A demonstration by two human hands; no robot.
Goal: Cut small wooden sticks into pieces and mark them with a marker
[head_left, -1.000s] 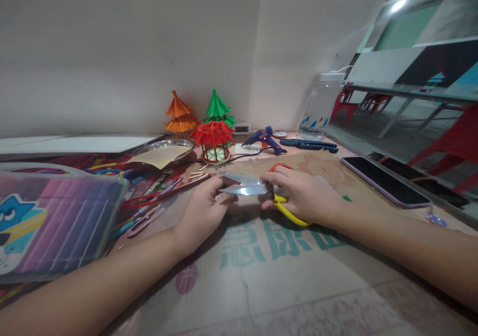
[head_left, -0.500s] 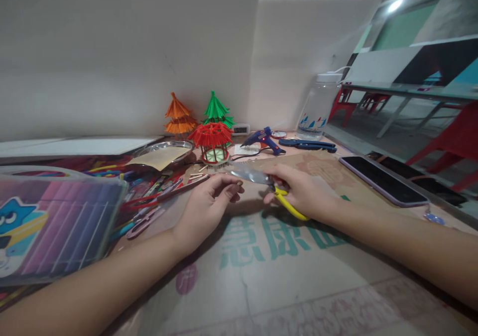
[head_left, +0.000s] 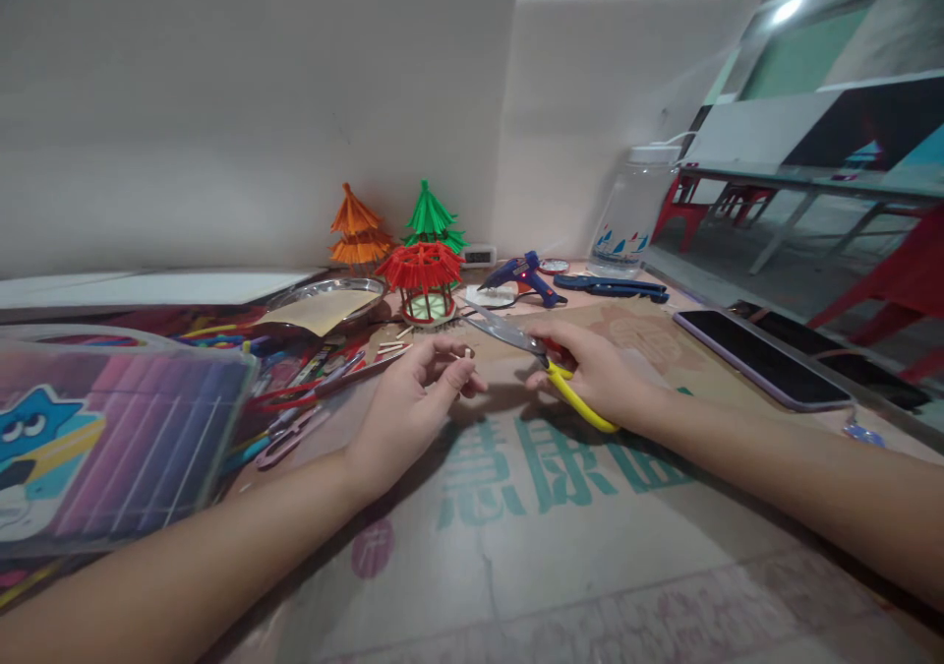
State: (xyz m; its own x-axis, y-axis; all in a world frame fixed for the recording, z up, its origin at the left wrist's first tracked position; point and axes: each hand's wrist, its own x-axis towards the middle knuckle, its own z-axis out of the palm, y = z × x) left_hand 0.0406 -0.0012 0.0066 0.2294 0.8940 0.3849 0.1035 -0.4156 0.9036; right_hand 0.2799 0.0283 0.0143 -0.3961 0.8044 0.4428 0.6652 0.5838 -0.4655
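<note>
My right hand [head_left: 601, 369] is wrapped around yellow-handled scissors [head_left: 586, 403], whose blades point left and away from me, slightly apart at the tips. To the left, my left hand [head_left: 413, 408] is pinched closed on a small pale stick [head_left: 468, 353]; just its end shows above the fingertips. The blades are beyond the fingertips and apart from the stick. Several short pale sticks [head_left: 392, 347] lie behind my left hand. Past them stands a red-roofed model pavilion [head_left: 422, 275], with a green tiered roof [head_left: 428, 213] and an orange one [head_left: 355, 226] behind.
A clear marker case [head_left: 147, 438] and loose pens [head_left: 295, 389] fill the left side, near a metal plate [head_left: 369, 295]. Behind my right hand are a blue glue gun [head_left: 527, 278], a stapler-like blue tool [head_left: 612, 286] and a bottle [head_left: 626, 216]. A phone [head_left: 759, 359] lies right.
The scissors' blades have parted slightly at the tips and sharpened from blur. More of the small stick shows at my left fingertips. The whole view has shifted a little.
</note>
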